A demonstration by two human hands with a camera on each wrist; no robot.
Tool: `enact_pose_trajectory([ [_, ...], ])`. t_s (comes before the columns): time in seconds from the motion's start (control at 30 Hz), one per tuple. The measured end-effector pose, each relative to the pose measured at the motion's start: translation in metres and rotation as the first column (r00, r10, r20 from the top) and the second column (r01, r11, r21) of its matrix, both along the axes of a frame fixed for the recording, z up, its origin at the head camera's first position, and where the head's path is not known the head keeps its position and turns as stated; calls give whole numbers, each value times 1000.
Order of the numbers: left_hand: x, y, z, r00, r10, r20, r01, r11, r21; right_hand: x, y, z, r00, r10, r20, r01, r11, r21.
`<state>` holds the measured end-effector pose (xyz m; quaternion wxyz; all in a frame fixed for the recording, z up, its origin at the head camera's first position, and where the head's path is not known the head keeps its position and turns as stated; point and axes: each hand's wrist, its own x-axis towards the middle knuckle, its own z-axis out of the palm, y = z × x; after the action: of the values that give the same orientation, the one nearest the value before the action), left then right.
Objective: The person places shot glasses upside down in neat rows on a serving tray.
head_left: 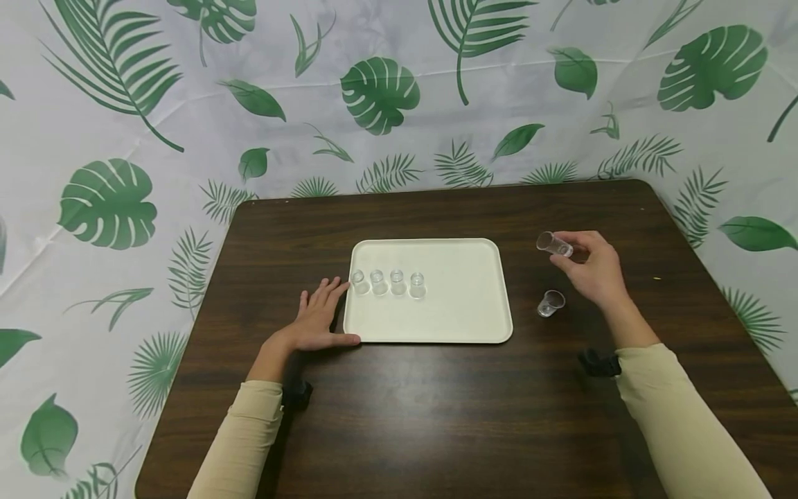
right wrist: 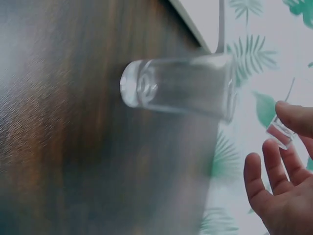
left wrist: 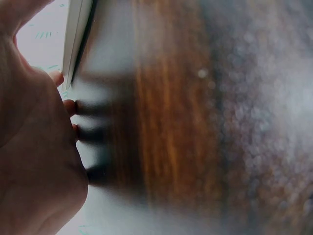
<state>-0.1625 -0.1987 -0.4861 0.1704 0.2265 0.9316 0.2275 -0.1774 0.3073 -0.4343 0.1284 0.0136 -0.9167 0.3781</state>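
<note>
My right hand (head_left: 595,270) pinches a clear shot glass (head_left: 553,244) near its thick base, tilted with the mouth toward the left, above the table's right side. In the right wrist view the thumb and fingers hold that glass's base (right wrist: 281,133). A second shot glass (head_left: 551,303) stands upright on the table just nearer to me, large in the right wrist view. My left hand (head_left: 316,320) lies with fingers spread at the left edge of the cream tray (head_left: 461,312), its thumb along the front left corner. Several shot glasses (head_left: 397,282) sit upside down in a row on the tray's left half.
The dark wooden table (head_left: 430,416) carries the tray near its middle. Behind it hangs a white cloth with green leaves (head_left: 380,93). Black wrist straps with cameras (head_left: 600,362) sit at both wrists, close over the table.
</note>
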Motion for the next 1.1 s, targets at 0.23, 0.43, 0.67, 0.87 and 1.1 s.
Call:
enact_pose_trajectory([
  [0.23, 1, 0, 1, 1000, 6, 1, -6, 1000, 0, -2, -28, 13, 995, 98, 16, -99, 992, 75],
  [0.43, 0, -1, -2, 1000, 7, -5, -7, 1000, 4, -1, -52, 14, 981, 186, 54, -194, 959, 206],
  [0.67, 0, -1, -1, 1000, 8, -4, -8, 1000, 18, -1, -81, 8, 956, 294, 25, -281, 883, 376],
  [0.87, 1, 0, 0, 1000, 9, -1, -9, 1000, 19, -2, -106, 6, 918, 395, -36, -315, 781, 539],
  [1.1, 1, 1, 1, 1000, 8, 0, -8, 1000, 5, -2, -130, 1, 881, 471, -48, -323, 672, 666],
])
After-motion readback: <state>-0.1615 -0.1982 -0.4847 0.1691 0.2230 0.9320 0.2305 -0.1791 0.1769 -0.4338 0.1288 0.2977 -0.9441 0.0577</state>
